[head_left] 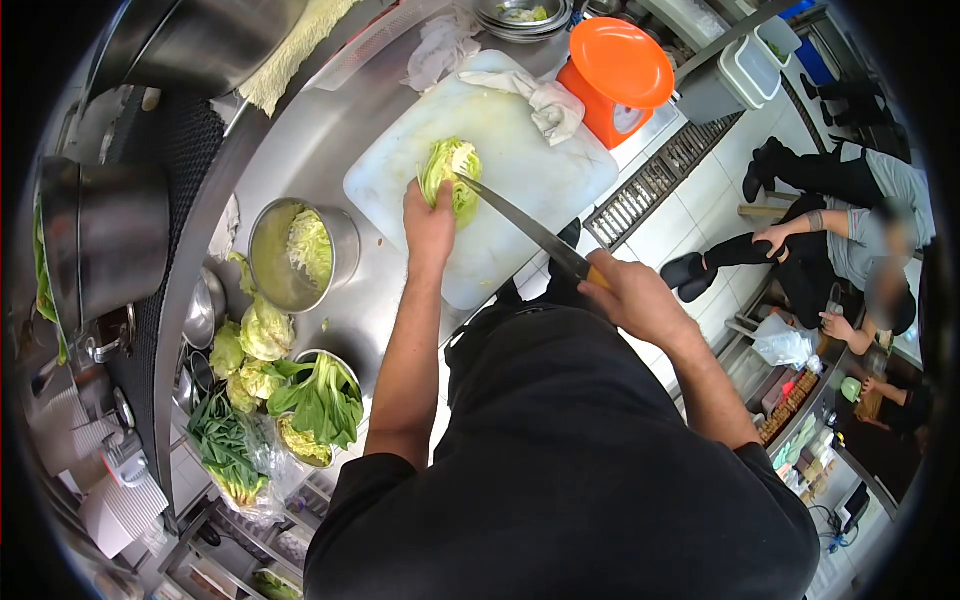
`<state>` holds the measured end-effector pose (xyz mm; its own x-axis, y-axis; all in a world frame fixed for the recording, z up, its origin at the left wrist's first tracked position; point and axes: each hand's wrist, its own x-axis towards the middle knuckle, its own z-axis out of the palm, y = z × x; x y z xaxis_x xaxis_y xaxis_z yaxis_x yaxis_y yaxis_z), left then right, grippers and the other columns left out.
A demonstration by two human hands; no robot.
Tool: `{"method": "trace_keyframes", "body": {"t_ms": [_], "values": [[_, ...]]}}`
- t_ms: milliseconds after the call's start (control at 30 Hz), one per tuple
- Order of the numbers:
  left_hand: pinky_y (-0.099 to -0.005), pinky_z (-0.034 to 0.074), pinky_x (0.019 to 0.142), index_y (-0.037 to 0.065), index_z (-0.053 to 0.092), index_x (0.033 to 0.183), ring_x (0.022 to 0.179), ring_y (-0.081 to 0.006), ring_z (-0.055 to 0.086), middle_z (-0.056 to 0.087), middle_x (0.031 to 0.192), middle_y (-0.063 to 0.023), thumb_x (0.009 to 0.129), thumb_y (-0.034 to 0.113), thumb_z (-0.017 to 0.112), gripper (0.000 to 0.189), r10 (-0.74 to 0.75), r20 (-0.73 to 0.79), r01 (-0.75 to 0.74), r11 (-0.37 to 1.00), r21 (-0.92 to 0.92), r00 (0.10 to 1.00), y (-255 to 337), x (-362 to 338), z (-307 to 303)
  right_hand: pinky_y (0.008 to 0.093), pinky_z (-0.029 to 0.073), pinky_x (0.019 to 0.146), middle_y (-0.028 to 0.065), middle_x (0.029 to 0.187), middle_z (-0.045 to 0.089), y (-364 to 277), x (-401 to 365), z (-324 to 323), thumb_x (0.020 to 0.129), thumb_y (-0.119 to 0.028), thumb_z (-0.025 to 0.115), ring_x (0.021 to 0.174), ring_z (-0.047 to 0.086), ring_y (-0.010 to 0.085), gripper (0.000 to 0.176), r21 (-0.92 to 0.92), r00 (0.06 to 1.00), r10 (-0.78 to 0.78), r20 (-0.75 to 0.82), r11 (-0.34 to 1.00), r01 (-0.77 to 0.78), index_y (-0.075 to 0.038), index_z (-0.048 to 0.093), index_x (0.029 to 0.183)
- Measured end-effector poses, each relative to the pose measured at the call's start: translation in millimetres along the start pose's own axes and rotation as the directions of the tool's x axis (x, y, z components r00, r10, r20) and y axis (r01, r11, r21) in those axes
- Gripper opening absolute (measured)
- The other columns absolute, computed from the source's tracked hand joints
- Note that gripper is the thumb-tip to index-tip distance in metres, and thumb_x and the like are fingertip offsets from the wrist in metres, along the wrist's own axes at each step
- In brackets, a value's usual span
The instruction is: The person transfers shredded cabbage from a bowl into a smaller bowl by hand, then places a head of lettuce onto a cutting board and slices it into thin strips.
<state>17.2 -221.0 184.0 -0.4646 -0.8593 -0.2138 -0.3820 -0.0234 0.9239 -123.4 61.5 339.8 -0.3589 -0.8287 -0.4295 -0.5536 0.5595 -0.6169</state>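
Note:
My left hand (pixel 429 226) grips a piece of cabbage (pixel 458 200) over the white cutting board (pixel 540 185), fingers wrapped round its side. The cut face with pale core shows towards the top. In my right hand (pixel 640 300) is a long kitchen knife (pixel 535 233) with an orange handle, its tip at the pale core. To the left of the board stands a steel pot (pixel 345 245) with cut cabbage (pixel 309 245) inside.
An orange scale (pixel 620 65) and a crumpled white cloth (pixel 552 108) are at the board's far right. Cabbage heads (pixel 266 330), bok choy (pixel 328 396) and dark leafy greens (pixel 228 440) lie at lower left. Seated people (pixel 850 240) are across the aisle on the right.

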Motion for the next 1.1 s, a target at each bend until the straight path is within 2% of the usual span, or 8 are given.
{"method": "trace_keyframes", "body": {"t_ms": [100, 300, 400, 500, 600, 700, 800, 1100], "values": [[-0.0472, 0.05, 0.104, -0.005, 0.063, 0.13, 0.115, -0.0411, 0.067, 0.069, 0.124, -0.0264, 0.106, 0.018, 0.066, 0.034, 0.051, -0.008, -0.05, 0.998, 0.026, 0.999, 2, -5, 1, 0.057, 0.049, 0.076, 0.025, 0.085, 0.069, -4, 3, -1, 0.105, -0.029, 0.069, 0.087, 0.067, 0.0496, 0.03, 0.02, 1.0, -0.027, -0.012, 0.999, 0.027, -0.004, 0.053, 0.109], [-0.0497, 0.046, 0.109, -0.005, 0.058, 0.137, 0.125, -0.0443, 0.059, 0.061, 0.134, -0.0288, 0.106, 0.018, 0.065, 0.04, 0.085, -0.027, -0.082, 0.993, 0.089, 0.996, 4, -12, 5, 0.0568, 0.049, 0.077, 0.026, 0.086, 0.069, -14, 7, -3, 0.106, -0.028, 0.068, 0.09, 0.066, 0.0513, 0.029, 0.06, 0.999, 0.037, 0.022, 0.997, -0.038, -0.003, 0.054, 0.108], [-0.05, 0.045, 0.112, -0.005, 0.055, 0.142, 0.129, -0.0447, 0.057, 0.059, 0.138, -0.0294, 0.106, 0.018, 0.065, 0.043, 0.075, -0.03, -0.072, 0.992, 0.099, 0.997, 3, -12, 6, 0.0517, 0.052, 0.072, 0.0227, 0.081, 0.068, -18, 3, -9, 0.107, -0.028, 0.067, 0.077, 0.069, 0.0433, 0.028, 0.067, 1.0, 0.026, 0.007, 0.997, -0.026, -0.003, 0.055, 0.109], [-0.0496, 0.043, 0.115, -0.005, 0.051, 0.146, 0.133, -0.0445, 0.055, 0.057, 0.141, -0.0294, 0.106, 0.017, 0.064, 0.047, 0.107, -0.036, -0.103, 0.989, 0.107, 0.994, 2, -17, 8, 0.0425, 0.053, 0.061, 0.0134, 0.073, 0.064, -31, 9, -24, 0.109, -0.029, 0.067, 0.061, 0.066, 0.0257, 0.028, 0.294, 0.95, 0.229, 0.214, 0.912, -0.286, -0.004, 0.056, 0.109], [-0.0487, 0.041, 0.118, -0.006, 0.048, 0.15, 0.136, -0.0439, 0.052, 0.055, 0.144, -0.0289, 0.107, 0.014, 0.063, 0.05, 0.164, -0.019, -0.161, 0.98, 0.12, 0.986, 3, -19, 9, 0.0322, 0.05, 0.052, 0.0032, 0.072, 0.058, -24, 15, -25, 0.111, -0.031, 0.065, 0.055, 0.058, 0.0101, 0.028, 0.409, 0.936, 0.209, 0.284, 0.856, -0.315, -0.005, 0.057, 0.107], [-0.0479, 0.04, 0.119, -0.005, 0.047, 0.153, 0.138, -0.0433, 0.051, 0.054, 0.146, -0.0279, 0.107, 0.013, 0.062, 0.052, 0.192, -0.028, -0.188, 0.976, 0.113, 0.981, 2, -20, 12, 0.0288, 0.05, 0.048, -0.0004, 0.073, 0.057, -25, 19, -31, 0.112, -0.032, 0.063, 0.054, 0.058, 0.0084, 0.028, 0.426, 0.91, 0.218, 0.353, 0.829, -0.363, -0.006, 0.056, 0.104], [-0.0475, 0.04, 0.119, -0.003, 0.047, 0.154, 0.138, -0.043, 0.051, 0.053, 0.147, -0.0272, 0.107, 0.011, 0.062, 0.051, 0.209, -0.021, -0.204, 0.969, 0.139, 0.978, 2, -23, 13, 0.0284, 0.05, 0.049, 0.0011, 0.074, 0.058, -22, 20, -34, 0.111, -0.027, 0.063, 0.053, 0.057, 0.0094, 0.025, 0.484, 0.902, 0.193, 0.387, 0.79, -0.376, -0.004, 0.058, 0.106], [-0.0472, 0.042, 0.117, -0.002, 0.05, 0.152, 0.137, -0.0424, 0.052, 0.055, 0.145, -0.0261, 0.107, 0.008, 0.06, 0.048, 0.254, -0.01, -0.248, 0.952, 0.179, 0.967, 4, -24, 12, 0.0299, 0.051, 0.05, 0.0011, 0.074, 0.058, -37, 28, -36, 0.112, -0.03, 0.061, 0.053, 0.058, 0.0104, 0.026, 0.412, 0.892, 0.208, 0.402, 0.829, -0.379, -0.005, 0.057, 0.108]]}}
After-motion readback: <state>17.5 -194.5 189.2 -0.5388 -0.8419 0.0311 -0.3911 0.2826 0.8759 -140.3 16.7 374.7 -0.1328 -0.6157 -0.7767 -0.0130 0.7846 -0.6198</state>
